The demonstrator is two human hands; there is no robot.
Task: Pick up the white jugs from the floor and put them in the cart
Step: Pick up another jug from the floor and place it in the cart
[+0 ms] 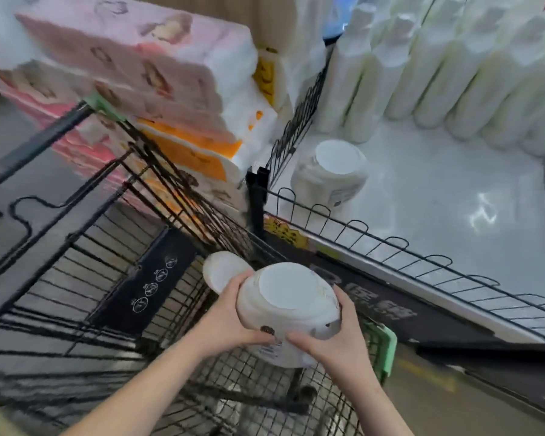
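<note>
I hold a white jug (288,305) with a wide flat lid in both hands, over the right end of the black wire cart (76,278). My left hand (230,319) grips its left side and my right hand (337,338) grips its right side by the handle. A second white jug (222,270) lies in the cart just behind my left hand, partly hidden. A third white jug (331,171) stands on the white shelf deck (438,196) to the right.
Pink and orange tissue packs (132,89) are stacked beyond the cart. Rows of tall white bottles (453,73) fill the back of the shelf, which has a low black wire fence (390,243). A green cart corner guard (387,347) sits by my right hand.
</note>
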